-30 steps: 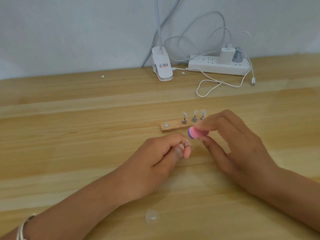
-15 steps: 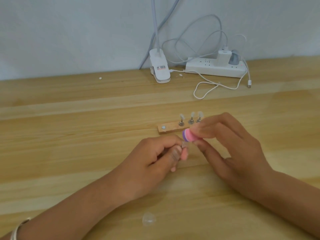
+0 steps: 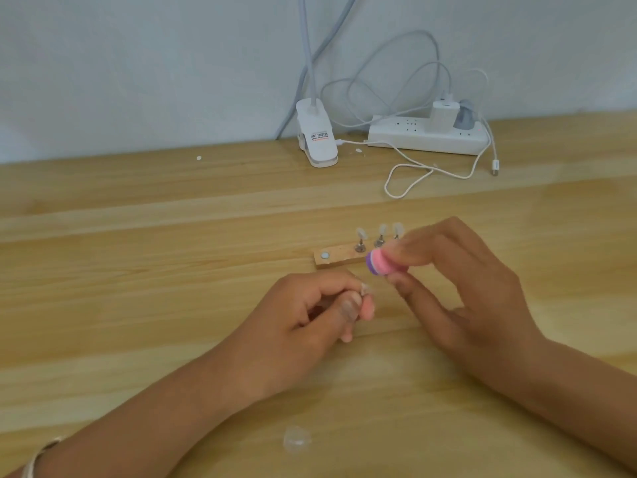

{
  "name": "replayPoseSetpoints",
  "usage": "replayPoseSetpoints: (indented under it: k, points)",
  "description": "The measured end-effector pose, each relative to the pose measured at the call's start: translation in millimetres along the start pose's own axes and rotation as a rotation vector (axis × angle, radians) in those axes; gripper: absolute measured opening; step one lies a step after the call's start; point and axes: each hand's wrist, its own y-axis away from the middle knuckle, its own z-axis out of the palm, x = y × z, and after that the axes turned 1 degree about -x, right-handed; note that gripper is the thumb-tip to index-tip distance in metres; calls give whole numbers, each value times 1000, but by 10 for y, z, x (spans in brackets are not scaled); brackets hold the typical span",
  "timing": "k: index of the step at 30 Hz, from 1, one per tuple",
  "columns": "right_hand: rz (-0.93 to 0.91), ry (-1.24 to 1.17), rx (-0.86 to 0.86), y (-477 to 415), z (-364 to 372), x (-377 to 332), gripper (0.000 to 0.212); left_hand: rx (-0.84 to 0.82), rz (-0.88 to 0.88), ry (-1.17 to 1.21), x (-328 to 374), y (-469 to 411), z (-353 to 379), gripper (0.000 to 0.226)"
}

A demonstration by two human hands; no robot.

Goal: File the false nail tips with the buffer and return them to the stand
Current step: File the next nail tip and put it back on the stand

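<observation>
A wooden table (image 3: 138,270) fills most of the view, with a pale wall (image 3: 138,63) behind it. Both forearms reach in from the near edge. The right hand (image 3: 462,288) is raised a little above the table, thumb and forefinger pinching a pink and purple buffer (image 3: 381,265) by one end, the other fingers loosely bent below it. The left hand (image 3: 303,319) sits lower and nearer, fingers curled in, with thumb and forefinger tips gripping a small clear tip (image 3: 364,288) that pokes up between them. The buffer is up and to the right of this tip, near it, with a gap showing between the two. At the back, against the wall, lies a white power strip (image 3: 406,136) with a charger (image 3: 444,115) plugged in, and a white cable (image 3: 413,174) loops out onto the wood. Left of the strip stands a white lamp clip (image 3: 317,139). Just behind the hands lies the wooden stand (image 3: 336,258), its right end hidden by the buffer and right fingers. Three tips (image 3: 361,233) stand upright on pegs in it, and a bare round metal spot (image 3: 324,255) shows at its left end. A thin bracelet (image 3: 38,457) circles the left wrist. A small clear piece (image 3: 295,439), too blurred to identify, lies on the table near the front edge.
</observation>
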Motion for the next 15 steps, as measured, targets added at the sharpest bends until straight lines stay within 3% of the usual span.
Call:
replayPoseSetpoints:
  k: [3, 7, 11, 15]
  points:
    - [-99, -18, -100, 47, 40, -62, 16, 12, 20, -12, 15, -4, -1, 20]
    - [19, 0, 25, 8, 7, 5, 15, 55, 2, 9, -22, 5, -2, 20]
    - [-102, -44, -65, 58, 35, -54, 18, 74, -7, 27, -18, -7, -5, 21]
    - [-68, -14, -49, 38, 26, -37, 20, 109, -31, 51, -37, -22, -19, 16]
